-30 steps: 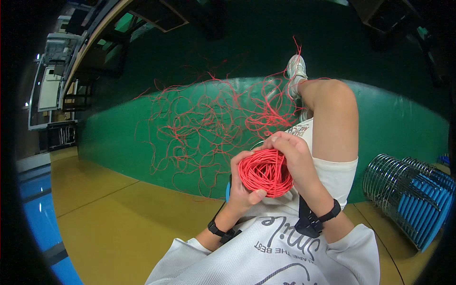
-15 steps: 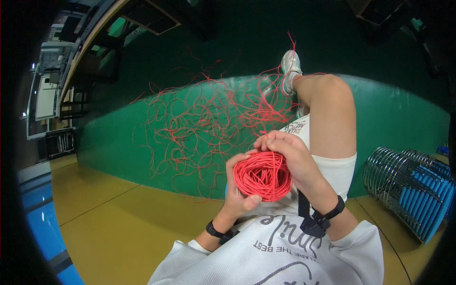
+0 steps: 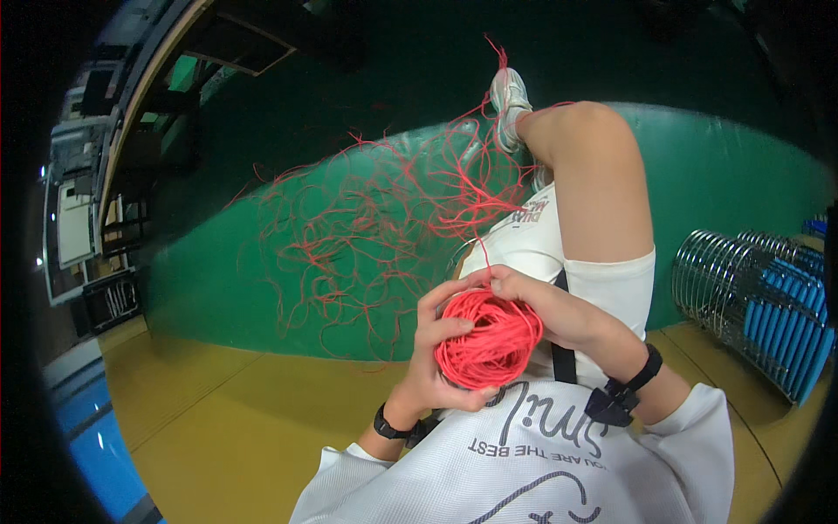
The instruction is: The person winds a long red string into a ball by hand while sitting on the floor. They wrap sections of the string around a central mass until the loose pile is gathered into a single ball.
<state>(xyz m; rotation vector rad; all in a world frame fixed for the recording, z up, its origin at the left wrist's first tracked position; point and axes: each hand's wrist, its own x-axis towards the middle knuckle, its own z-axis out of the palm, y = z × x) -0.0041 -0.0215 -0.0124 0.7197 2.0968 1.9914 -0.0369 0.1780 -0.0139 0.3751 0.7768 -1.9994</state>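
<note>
A thick wound ball of red cord (image 3: pixel 491 345) sits in front of my shirt. My left hand (image 3: pixel 436 341) wraps round its left side, with fingers over the top and thumb side below. At the ball's upper right edge, my right hand (image 3: pixel 550 301) pinches the cord, its fingertips close to those of the left hand. From there a single strand rises to a loose tangle of red cord (image 3: pixel 367 231) spread over the green floor. Part of that tangle lies near my white shoe (image 3: pixel 509 100), and some strands pass by the shoe.
Stacked chairs with chrome frames and blue parts (image 3: pixel 759 306) stand at the right. Dark furniture (image 3: pixel 244 44) is at the upper left. Yellow flooring (image 3: pixel 218 410) borders the green floor (image 3: pixel 209 279) nearer me. My bent leg (image 3: pixel 607 192) extends forward at right.
The ball has turned in my hands and sits slightly lower. My right hand has moved down along its upper edge. The strand to the tangle now shows longer. The whole view has shifted a little.
</note>
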